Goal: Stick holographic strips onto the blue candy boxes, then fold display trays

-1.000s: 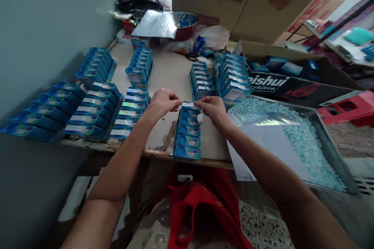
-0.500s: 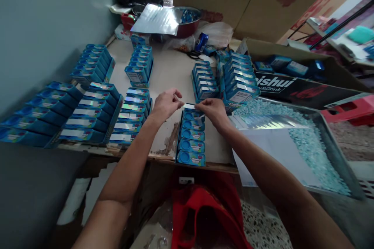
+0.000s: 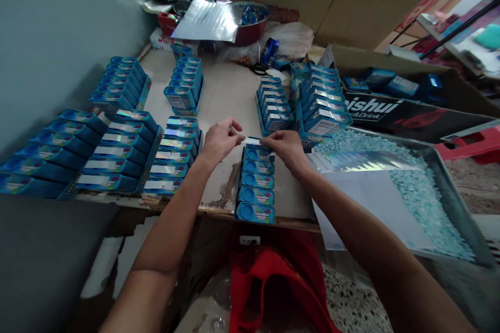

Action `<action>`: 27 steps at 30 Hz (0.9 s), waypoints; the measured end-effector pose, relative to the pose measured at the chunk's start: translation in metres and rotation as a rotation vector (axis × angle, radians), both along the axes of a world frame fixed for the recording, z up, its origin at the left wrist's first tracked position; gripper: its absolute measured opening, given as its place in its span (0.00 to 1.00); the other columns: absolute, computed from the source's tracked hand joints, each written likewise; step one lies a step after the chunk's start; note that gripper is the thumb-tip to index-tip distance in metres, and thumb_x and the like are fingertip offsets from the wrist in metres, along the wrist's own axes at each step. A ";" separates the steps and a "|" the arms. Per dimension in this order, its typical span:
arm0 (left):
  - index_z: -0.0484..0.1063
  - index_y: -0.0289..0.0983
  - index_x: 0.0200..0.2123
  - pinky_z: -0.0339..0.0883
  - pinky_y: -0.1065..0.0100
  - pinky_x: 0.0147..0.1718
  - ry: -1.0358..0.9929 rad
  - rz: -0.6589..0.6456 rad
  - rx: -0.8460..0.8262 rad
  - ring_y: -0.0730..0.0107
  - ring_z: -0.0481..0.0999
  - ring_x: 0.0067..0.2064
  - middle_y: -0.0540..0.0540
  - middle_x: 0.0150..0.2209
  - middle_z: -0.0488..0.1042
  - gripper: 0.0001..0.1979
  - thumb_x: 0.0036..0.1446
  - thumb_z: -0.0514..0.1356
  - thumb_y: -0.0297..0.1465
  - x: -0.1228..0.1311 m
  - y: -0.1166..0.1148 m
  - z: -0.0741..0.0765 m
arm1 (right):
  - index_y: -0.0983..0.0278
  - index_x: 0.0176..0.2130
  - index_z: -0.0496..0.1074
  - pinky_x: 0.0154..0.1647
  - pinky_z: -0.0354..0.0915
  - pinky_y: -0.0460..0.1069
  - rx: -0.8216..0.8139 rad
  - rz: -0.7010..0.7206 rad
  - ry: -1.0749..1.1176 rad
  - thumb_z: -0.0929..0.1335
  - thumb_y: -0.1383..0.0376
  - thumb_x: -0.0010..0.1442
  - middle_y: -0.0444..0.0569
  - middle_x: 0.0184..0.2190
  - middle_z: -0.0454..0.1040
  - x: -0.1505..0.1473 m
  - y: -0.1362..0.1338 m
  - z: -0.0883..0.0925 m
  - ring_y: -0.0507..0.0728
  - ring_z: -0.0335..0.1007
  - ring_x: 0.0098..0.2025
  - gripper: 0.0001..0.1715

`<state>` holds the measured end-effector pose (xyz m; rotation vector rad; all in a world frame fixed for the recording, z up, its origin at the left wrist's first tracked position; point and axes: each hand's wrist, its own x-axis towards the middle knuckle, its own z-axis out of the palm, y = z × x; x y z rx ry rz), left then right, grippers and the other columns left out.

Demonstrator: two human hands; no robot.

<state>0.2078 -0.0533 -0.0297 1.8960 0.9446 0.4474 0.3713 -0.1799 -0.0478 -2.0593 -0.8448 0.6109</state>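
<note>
Between my two hands, a short pale shiny sticker strip (image 3: 253,141) stretches over the far end of a row of blue candy boxes (image 3: 255,181). My right hand (image 3: 284,146) pinches the strip's right end. At its left end are the closed fingertips of my left hand (image 3: 221,139), seemingly gripping it. The row sits in a narrow blue display tray at the table's front edge. Round blue lids and printed labels show on its nearer boxes; the farthest box is partly covered by the strip and my right fingers.
More trays of blue boxes (image 3: 172,156) line the left side, many with shiny strips on top. Two further trays (image 3: 277,106) stand beyond my right hand. A metal tray of pale blue candies (image 3: 425,192) lies right, partly under a sticker sheet (image 3: 363,203). A black carton (image 3: 394,114) stands behind it.
My left fingertips have come right up to the strip's left end. The right hand stays nearly in place, still pinching the strip. The view has shifted slightly.
</note>
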 end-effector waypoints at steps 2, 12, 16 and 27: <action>0.73 0.38 0.36 0.66 0.67 0.30 -0.014 -0.005 -0.001 0.68 0.76 0.30 0.48 0.27 0.77 0.08 0.51 0.67 0.27 0.000 0.001 -0.002 | 0.64 0.26 0.78 0.26 0.60 0.47 0.000 0.001 0.006 0.74 0.56 0.47 0.45 0.22 0.76 0.001 0.000 0.000 0.54 0.69 0.26 0.13; 0.74 0.38 0.36 0.65 0.67 0.30 -0.022 -0.006 -0.012 0.69 0.74 0.29 0.49 0.27 0.77 0.08 0.50 0.66 0.27 -0.001 0.001 -0.006 | 0.64 0.26 0.77 0.27 0.59 0.47 -0.003 0.001 0.032 0.74 0.56 0.47 0.44 0.22 0.75 0.000 0.000 0.003 0.53 0.68 0.25 0.13; 0.74 0.38 0.36 0.66 0.66 0.31 -0.036 -0.004 -0.028 0.69 0.74 0.29 0.49 0.26 0.76 0.08 0.51 0.67 0.27 0.000 0.002 -0.008 | 0.64 0.26 0.77 0.28 0.59 0.47 -0.005 0.010 0.006 0.74 0.56 0.47 0.44 0.22 0.75 0.000 0.001 0.002 0.53 0.68 0.26 0.13; 0.64 0.38 0.32 0.63 0.74 0.25 -0.224 0.050 -0.522 0.78 0.66 0.25 0.56 0.25 0.66 0.15 0.59 0.67 0.38 0.004 -0.021 -0.046 | 0.61 0.28 0.68 0.27 0.60 0.47 0.028 0.031 -0.103 0.75 0.53 0.49 0.40 0.22 0.71 -0.002 -0.004 -0.003 0.52 0.68 0.24 0.17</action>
